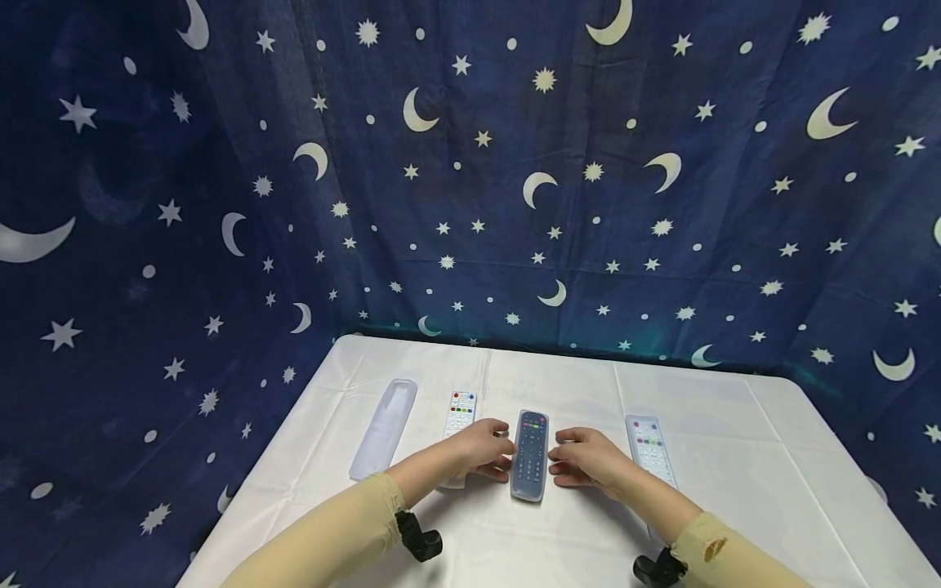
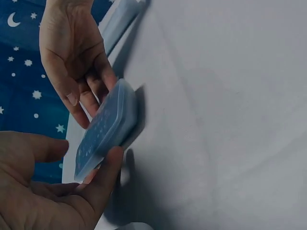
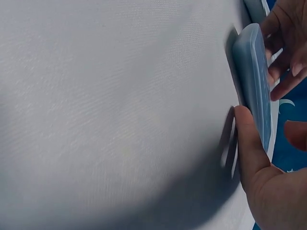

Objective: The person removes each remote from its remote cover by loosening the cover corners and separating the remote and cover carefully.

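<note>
Between the two hands a dark remote control in a clear sleeve lies buttons up on the white table. On its left side the left hand has its fingertips right at the long edge, fingers loosely bent. From the other side the right hand faces it with spread, relaxed fingers. The left wrist view shows the left hand low at the remote's near end, and the right hand beyond it. In the right wrist view a right fingertip is against the sleeved remote's side.
A white remote lies partly hidden behind the left hand. Farther left is an empty translucent sleeve. Another white remote in a clear sleeve lies beyond the right forearm. A starry blue curtain hangs behind the table.
</note>
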`<state>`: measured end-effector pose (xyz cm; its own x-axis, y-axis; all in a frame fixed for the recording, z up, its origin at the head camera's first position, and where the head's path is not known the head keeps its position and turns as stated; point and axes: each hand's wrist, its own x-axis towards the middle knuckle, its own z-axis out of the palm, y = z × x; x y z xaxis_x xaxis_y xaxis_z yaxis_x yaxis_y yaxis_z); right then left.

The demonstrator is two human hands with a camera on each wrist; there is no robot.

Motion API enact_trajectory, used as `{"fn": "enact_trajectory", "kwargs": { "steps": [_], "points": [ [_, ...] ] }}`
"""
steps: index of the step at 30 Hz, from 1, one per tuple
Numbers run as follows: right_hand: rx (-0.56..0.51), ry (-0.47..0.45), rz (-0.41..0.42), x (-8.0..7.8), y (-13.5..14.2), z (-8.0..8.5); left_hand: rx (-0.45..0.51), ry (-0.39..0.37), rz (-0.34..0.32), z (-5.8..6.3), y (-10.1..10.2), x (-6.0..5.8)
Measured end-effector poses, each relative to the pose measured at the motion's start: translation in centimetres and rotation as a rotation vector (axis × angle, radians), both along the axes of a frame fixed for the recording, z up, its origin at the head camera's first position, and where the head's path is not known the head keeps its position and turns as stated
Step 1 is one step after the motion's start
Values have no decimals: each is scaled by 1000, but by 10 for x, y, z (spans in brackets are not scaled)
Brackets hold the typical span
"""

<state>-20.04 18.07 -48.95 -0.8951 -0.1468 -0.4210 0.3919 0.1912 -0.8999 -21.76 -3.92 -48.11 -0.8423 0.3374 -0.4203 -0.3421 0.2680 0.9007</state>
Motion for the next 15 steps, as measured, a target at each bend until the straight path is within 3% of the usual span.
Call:
{"fn": "enact_trajectory", "kwargs": {
  "steps": [6, 15],
  "points": [
    [2, -22, 0, -2, -6, -4, -91, 19, -29, -3, 8, -10],
    [-2, 12, -19, -5, -13, -11, -162, 80, -26, -7, 16, -13]
  ]
}}
